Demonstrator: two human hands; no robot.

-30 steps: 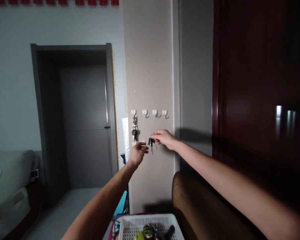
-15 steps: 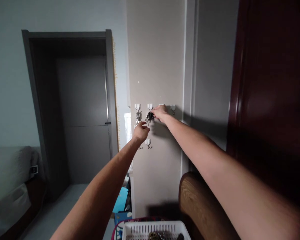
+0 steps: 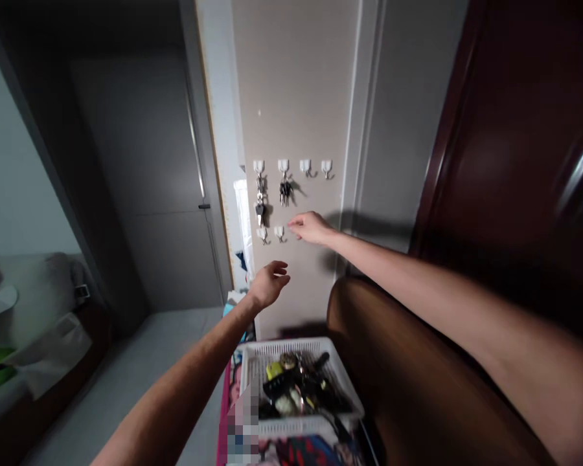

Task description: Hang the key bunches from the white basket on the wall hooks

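Hands are shown empty: the right hand (image 3: 311, 228), fingers loosely curled, just below a key bunch (image 3: 285, 191) hung on the second hook (image 3: 283, 166) from the left; the left hand (image 3: 271, 281), spread open, nearer. Keys are judged light, rigid, best pinched at the ring.

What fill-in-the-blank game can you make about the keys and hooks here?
1. The hooks in the top row number ____.
2. The shorter bunch of keys hangs on the top row's ____ hook from the left.
3. The right hand is ____ than the left hand.
4. The basket of small things is coloured ____.

Missing words: four; second; higher; white.
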